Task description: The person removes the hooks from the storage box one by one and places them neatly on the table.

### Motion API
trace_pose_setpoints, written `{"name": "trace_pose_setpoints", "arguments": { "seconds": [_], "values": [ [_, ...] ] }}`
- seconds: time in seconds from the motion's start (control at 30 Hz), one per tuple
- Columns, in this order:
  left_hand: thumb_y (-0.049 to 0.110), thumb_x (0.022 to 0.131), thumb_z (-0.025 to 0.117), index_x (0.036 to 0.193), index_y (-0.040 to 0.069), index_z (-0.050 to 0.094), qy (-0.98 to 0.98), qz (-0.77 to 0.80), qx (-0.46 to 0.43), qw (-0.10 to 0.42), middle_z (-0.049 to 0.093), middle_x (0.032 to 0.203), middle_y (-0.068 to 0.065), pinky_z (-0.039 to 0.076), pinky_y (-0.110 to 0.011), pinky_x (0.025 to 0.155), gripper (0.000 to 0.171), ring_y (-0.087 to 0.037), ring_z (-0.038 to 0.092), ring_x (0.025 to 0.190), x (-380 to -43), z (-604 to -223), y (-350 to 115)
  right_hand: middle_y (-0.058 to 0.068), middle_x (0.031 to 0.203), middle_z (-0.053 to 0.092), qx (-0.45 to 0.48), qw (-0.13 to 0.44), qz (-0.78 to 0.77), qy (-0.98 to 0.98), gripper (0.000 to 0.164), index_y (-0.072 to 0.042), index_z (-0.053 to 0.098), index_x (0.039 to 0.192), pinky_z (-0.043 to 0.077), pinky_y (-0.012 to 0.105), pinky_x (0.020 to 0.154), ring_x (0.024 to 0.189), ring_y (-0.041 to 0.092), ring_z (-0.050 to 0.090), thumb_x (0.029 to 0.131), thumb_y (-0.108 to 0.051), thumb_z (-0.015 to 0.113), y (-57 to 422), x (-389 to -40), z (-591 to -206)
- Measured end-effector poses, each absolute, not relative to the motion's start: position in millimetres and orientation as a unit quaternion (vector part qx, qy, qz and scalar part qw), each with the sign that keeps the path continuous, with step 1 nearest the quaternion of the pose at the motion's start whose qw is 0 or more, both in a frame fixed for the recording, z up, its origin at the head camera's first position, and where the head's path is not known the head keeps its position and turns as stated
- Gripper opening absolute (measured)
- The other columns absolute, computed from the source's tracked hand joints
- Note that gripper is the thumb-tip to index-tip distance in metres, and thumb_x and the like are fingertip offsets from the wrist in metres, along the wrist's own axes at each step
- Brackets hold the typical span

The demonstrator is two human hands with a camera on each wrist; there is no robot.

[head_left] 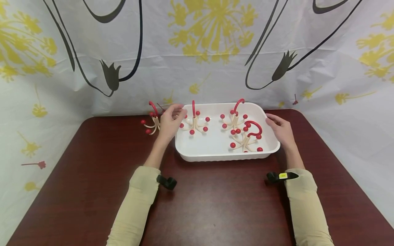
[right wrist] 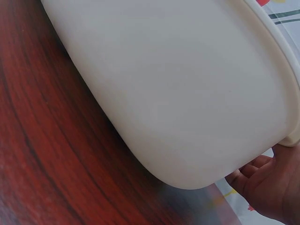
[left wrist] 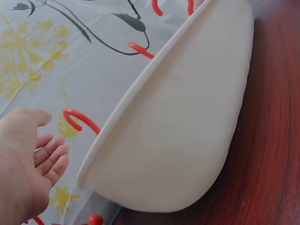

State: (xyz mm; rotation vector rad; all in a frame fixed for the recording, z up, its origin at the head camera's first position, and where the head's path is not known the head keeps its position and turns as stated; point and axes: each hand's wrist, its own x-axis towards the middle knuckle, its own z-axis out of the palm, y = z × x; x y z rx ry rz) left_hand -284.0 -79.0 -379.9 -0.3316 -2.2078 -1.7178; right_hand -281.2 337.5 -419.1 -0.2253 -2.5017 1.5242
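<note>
A white tray [head_left: 212, 154] stands toward the back of the table with three scalp massagers in it. Each has a red hooked handle and cream arms tipped with red balls: one at the left [head_left: 194, 122], one at the back right [head_left: 234, 120], one at the front right [head_left: 246, 140]. Another scalp massager [head_left: 155, 120] is outside, left of the tray, partly hidden by my left hand [head_left: 170, 122]. In the left wrist view, that hand's fingers are loosely bent, apart from the tray wall [left wrist: 178, 103]. My right hand [head_left: 281, 130] grips the tray's right rim, fingers beneath it [right wrist: 274, 180].
The dark reddish wooden table [head_left: 212, 201] extends in front of the tray. Right behind it hangs a white cloth [head_left: 172, 68] with yellow flowers and dark stems. Each forearm wears a black wrist camera, one on the left [head_left: 167, 182] and one on the right [head_left: 274, 177].
</note>
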Motion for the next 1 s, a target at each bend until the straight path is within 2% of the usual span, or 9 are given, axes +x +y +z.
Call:
{"name": "trace_pose_setpoints", "arguments": {
  "seconds": [0.27,0.6,1.0],
  "values": [
    [0.015,0.097,0.069,0.123,-0.006,0.065,-0.775,-0.598,-0.124,0.163,0.067,0.106,-0.019,0.049,-0.03,0.088,0.033,-0.028,0.062,0.099,-286.1,-381.3,-63.7,0.006,0.105,0.059,-0.07,0.1,0.519,-0.846,0.052,-0.007,0.058,0.142,0.048,0.014,0.067,0.086,0.009,0.056,0.101,-0.039,0.06,336.8,-281.0,-418.8],
    [0.012,0.094,0.072,0.119,-0.002,0.068,-0.781,-0.593,-0.118,0.156,0.068,0.1,-0.015,0.049,-0.026,0.08,0.029,-0.023,0.061,0.088,-287.6,-382.7,-48.8,0.005,0.105,0.059,-0.073,0.097,0.522,-0.844,0.053,-0.007,0.058,0.143,0.048,0.014,0.068,0.087,0.009,0.056,0.101,-0.04,0.06,337.6,-281.4,-419.2],
    [0.014,0.094,0.073,0.114,0.0,0.07,-0.789,-0.589,-0.103,0.141,0.067,0.1,-0.014,0.05,-0.028,0.083,0.025,-0.025,0.062,0.091,-294.1,-387.1,-40.4,0.006,0.105,0.059,-0.075,0.098,0.524,-0.843,0.054,-0.007,0.057,0.142,0.049,0.014,0.068,0.087,0.009,0.057,0.101,-0.041,0.06,336.8,-280.0,-418.2]
  ]
}}
